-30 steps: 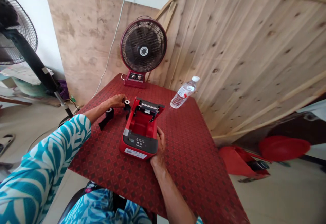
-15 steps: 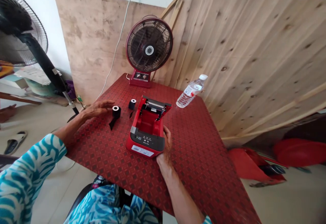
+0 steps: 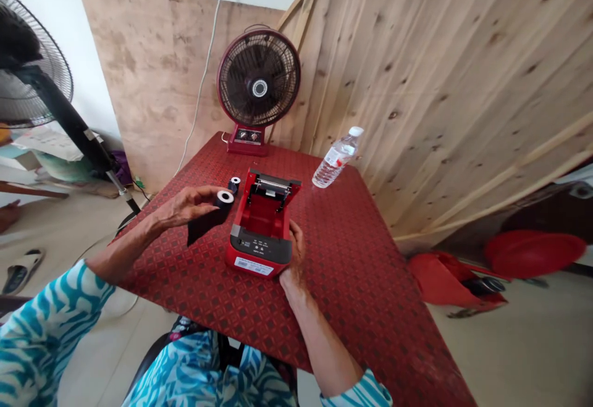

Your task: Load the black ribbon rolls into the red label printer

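My left hand (image 3: 192, 206) grips a black paper roll (image 3: 225, 199) with a white core, and a dark strip hangs from it. Just right of the roll stands a red and black printer (image 3: 260, 249), its lid raised and its red inner bay showing. My right hand (image 3: 295, 255) is wrapped round the printer's right side, some fingers hidden behind it. Behind the held roll, a smaller black roll (image 3: 234, 184) sits on the table close to the printer's left edge.
The red patterned table (image 3: 352, 271) carries a clear bottle (image 3: 334, 160) behind and right of the printer, and a red fan (image 3: 258, 86) at the back. A standing fan (image 3: 69, 107) is at the left. Red bags (image 3: 440, 280) lie on the floor at the right.
My left hand has closed on the larger roll and moved it right, up off the table and near the printer. My right hand remains on the printer. The view has shifted slightly.
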Demonstrator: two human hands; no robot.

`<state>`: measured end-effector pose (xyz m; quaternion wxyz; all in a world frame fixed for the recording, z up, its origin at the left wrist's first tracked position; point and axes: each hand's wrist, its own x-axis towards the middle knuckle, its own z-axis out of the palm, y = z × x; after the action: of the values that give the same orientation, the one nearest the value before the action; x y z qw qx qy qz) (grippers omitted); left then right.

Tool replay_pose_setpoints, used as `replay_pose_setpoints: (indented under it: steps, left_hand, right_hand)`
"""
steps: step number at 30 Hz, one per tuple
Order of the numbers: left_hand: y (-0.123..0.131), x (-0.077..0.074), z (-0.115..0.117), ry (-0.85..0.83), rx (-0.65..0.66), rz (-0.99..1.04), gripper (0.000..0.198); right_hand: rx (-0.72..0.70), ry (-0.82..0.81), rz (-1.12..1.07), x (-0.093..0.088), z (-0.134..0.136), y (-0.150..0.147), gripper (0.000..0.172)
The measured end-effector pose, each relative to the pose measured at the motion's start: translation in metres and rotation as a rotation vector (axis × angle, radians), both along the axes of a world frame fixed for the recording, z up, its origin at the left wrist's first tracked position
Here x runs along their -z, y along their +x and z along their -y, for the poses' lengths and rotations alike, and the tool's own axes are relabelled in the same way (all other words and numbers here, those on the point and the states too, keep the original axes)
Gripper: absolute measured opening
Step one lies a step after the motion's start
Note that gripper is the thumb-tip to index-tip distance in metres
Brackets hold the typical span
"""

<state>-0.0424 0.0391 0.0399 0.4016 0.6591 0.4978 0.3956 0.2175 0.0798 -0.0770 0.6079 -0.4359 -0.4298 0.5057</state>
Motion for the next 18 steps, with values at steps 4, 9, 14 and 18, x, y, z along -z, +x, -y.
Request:
replay_pose_setpoints:
  steps: [4, 9, 14, 18]
  left_hand:
    - [0.046, -0.027, -0.012, 0.163, 0.181, -0.259, 0.046]
    - [0.081, -0.027, -0.038, 0.167, 0.210, -0.619, 0.036]
    - [0.097, -0.025, -0.056, 0.157, 0.294, -0.914, 0.023]
    - [0.109, -0.018, -0.067, 0.098, 0.333, -1.080, 0.016]
  right_hand:
    - [-0.024, -0.026, 0.005, -0.005, 0.001, 0.000, 0.047]
    - [-0.021, 0.001, 0.040, -0.010, 0.003, 0.001, 0.044]
    - [-0.012, 0.008, 0.018, -0.007, -0.001, 0.000, 0.041]
    - [-0.021, 0.017, 0.007, -0.005, -0.001, -0.001, 0.042]
